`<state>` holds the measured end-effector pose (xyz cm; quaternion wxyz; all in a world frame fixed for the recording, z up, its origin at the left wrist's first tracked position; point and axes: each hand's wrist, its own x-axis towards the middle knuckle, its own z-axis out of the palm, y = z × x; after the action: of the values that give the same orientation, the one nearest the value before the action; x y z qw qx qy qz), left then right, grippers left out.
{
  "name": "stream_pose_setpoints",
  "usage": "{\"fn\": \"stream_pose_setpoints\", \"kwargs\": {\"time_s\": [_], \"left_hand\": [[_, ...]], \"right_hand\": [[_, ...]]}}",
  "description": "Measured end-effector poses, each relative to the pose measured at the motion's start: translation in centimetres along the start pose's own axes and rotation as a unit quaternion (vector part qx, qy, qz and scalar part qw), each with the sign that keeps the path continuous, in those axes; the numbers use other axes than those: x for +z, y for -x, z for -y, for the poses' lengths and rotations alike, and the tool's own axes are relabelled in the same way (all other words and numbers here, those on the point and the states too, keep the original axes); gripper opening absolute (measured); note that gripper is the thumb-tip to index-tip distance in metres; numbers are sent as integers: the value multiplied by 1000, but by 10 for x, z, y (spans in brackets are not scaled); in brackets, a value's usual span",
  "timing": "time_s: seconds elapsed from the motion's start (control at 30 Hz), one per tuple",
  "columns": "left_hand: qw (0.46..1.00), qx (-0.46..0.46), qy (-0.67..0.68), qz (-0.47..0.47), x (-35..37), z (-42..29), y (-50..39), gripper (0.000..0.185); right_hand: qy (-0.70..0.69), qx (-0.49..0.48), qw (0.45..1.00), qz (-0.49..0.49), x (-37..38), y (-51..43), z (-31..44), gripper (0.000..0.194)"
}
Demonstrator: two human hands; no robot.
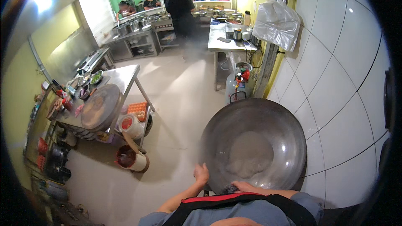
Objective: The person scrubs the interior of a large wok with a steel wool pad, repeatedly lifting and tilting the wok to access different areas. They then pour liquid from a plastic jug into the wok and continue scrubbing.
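Observation:
A large, dark metal wok (216, 131) stands right in front of me, with cloudy water (251, 153) pooled in its bottom. My left hand (201, 174) grips the wok's left rim, thumb pointing upward. Low inside the wok's near side, my right hand (243, 186) holds a dark, wiry scrubber (230, 189) against the metal. Part of the right hand and the near rim are hidden by my apron (216, 198).
White wall tiles (339, 106) rise close on the right. Beyond the wok stands a gas cylinder (234, 83). To the left, a steel table (130, 72) bears a round chopping board (102, 106); a bucket (138, 162) is on the floor. A person (182, 14) stands farther off.

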<state>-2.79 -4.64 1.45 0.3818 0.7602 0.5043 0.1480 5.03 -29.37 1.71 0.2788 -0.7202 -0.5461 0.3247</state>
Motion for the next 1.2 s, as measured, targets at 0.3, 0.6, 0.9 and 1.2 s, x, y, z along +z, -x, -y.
{"fn": "stream_pose_setpoints", "kwargs": {"time_s": [0.3,0.6,0.9,1.2], "left_hand": [[998,-1,-56,39,11,23,-9,40],[999,32,41,-1,0,4,-2,42],[999,-21,-46,8,4,14,0,43],[998,22,-44,50,23,37,-11,43]], "right_hand": [[174,277,918,-223,-86,-209,-54,32],[136,-49,949,-279,-35,-209,26,35],[517,314,692,-394,-294,-212,-176,18],[358,499,760,-213,-93,25,-135,25]]}}
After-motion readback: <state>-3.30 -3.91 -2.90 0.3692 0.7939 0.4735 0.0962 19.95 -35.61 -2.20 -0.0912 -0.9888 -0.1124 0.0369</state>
